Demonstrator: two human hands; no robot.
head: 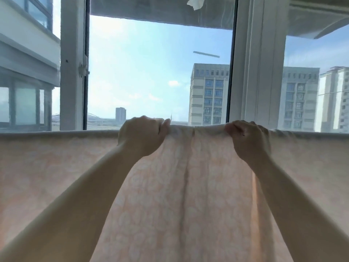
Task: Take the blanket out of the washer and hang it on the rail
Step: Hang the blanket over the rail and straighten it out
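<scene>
A pale peach blanket (pixel 188 186) with a faint white floral pattern hangs spread across the whole width of the view, its top fold running level at about mid-height. The rail itself is hidden under that fold. My left hand (pixel 143 134) grips the top fold left of centre, fingers curled over it. My right hand (pixel 247 138) grips the same fold right of centre. Between the hands the cloth bunches into a vertical crease. The washer is out of view.
Behind the blanket stands a large window with white frames (pixel 258 72), sky and apartment blocks (pixel 209 93) beyond. A grey cloth or blind (pixel 160 10) hangs at the top, with a white scrap (pixel 195 2) above.
</scene>
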